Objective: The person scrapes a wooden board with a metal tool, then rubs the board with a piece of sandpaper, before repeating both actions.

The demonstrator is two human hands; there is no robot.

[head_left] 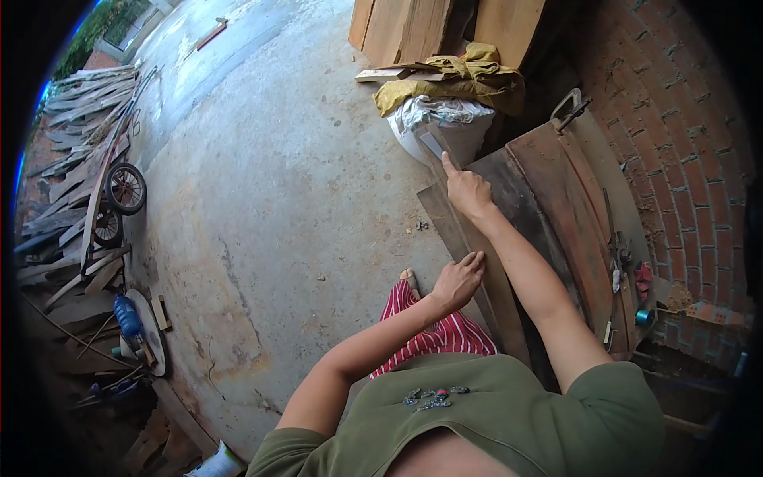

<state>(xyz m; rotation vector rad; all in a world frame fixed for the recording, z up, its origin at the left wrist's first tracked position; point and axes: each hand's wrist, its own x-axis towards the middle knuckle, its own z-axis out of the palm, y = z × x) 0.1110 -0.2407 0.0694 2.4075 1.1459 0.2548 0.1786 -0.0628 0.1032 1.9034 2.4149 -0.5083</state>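
My right hand is closed, its index finger stretched along a flat pale-grey strip, perhaps a blade, that lies against a long narrow wooden board. Most of the strip's near end is hidden under the hand. Lower down, my left hand has its fingers bent onto the edge of this board; its thumb is hard to see. Beside the board, a shorter dark plank slants down towards my left hand. The long board runs from a white sack back towards my lap, next to a dark wooden bench top.
A white sack with yellow sacking stands ahead, near large leaning boards. A brick wall rises on the right. Stacked timber, a wheel and a blue bottle are at left, beyond the concrete floor.
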